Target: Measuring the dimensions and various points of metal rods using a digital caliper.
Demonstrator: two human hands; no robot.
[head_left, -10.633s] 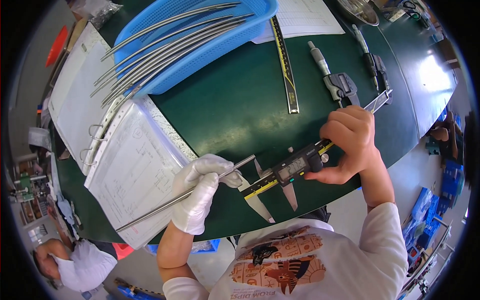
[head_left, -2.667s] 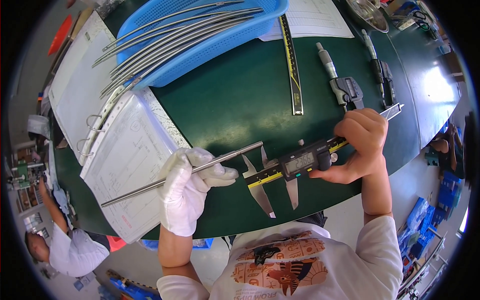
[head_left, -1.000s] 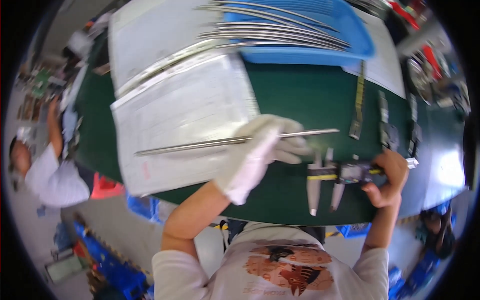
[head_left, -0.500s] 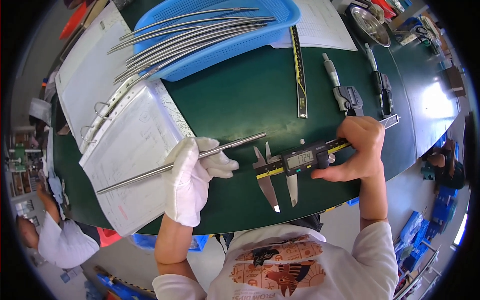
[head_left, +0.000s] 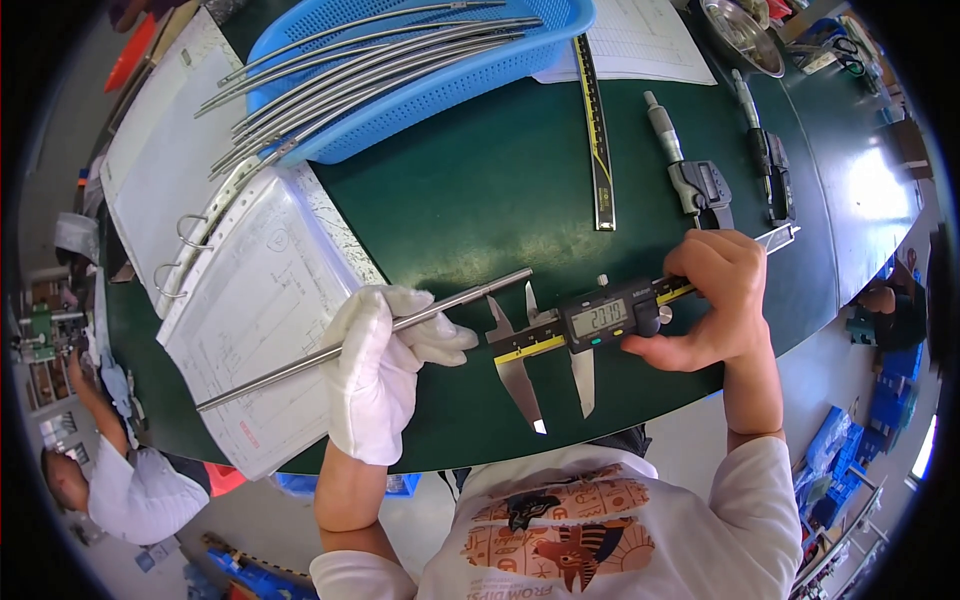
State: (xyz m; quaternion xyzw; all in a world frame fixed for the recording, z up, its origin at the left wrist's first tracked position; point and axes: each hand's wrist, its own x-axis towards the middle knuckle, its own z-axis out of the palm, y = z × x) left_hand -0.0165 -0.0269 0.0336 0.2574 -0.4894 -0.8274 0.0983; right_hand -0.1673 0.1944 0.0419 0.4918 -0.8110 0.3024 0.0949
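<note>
My left hand point(head_left: 385, 350), in a white glove, is closed round a thin metal rod point(head_left: 270, 379). The rod slants from over the papers at lower left up to the middle of the table. In my bare right hand point(head_left: 715, 290) is a digital caliper point(head_left: 603, 318), gripped by its beam with the thumb by the slider. The caliper's jaws stand apart with nothing between them. Its upper left jaw tip lies close to the rod's right end; whether they touch I cannot tell.
A blue plastic basket point(head_left: 440, 95) at the back holds several metal rods point(head_left: 375, 62). A ring binder with drawings point(head_left: 275, 320) lies at left. A ruler point(head_left: 597, 150), two digital micrometers point(head_left: 697, 185) and a metal bowl point(head_left: 742, 38) are farther off. Another person point(head_left: 140, 480) sits at far left.
The caliper's jaws have spread wider, the outer jaw shifting left toward the rod. The display reading has changed. My left hand still holds the rod, slightly lower.
</note>
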